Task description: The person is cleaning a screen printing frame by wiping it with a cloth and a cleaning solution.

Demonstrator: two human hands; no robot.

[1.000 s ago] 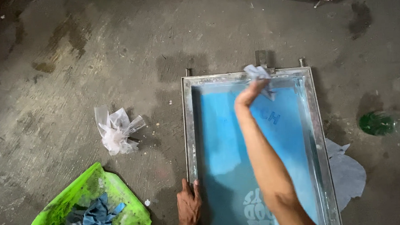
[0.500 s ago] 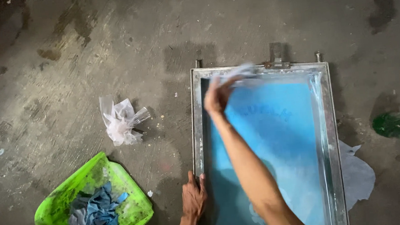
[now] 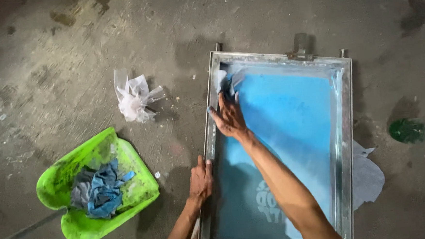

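The person is in the middle of wiping a printing screen. The metal-framed screen (image 3: 342,142) lies flat on the stained concrete floor (image 3: 64,59), its blue mesh (image 3: 290,125) facing up, and it fills the right half of the scene. The right hand (image 3: 229,117) presses a pale rag (image 3: 225,80) against the mesh in the far left corner, right up against the frame's inner edge. The fingers are spread flat over the cloth rather than curled around it, so the rag is pinned under the palm and fingertips, with a bunched end sticking out beyond them.

The left hand (image 3: 200,180) rests on the near left rail of the frame, fingers laid over the metal, thumb side toward the mesh; it looks like a bracing hold, though I cannot tell how hard it grips.

To my eye the corner is the spot being worked. The next stroke would call for steady downward pressure without the frame sliding, so that bracing hand matters.

To the left sit a green plastic tub (image 3: 60,181) holding blue-grey rags (image 3: 99,191), and farther off a crumpled white plastic scrap (image 3: 134,97). A white sheet (image 3: 368,177) pokes out from under the frame's right side.
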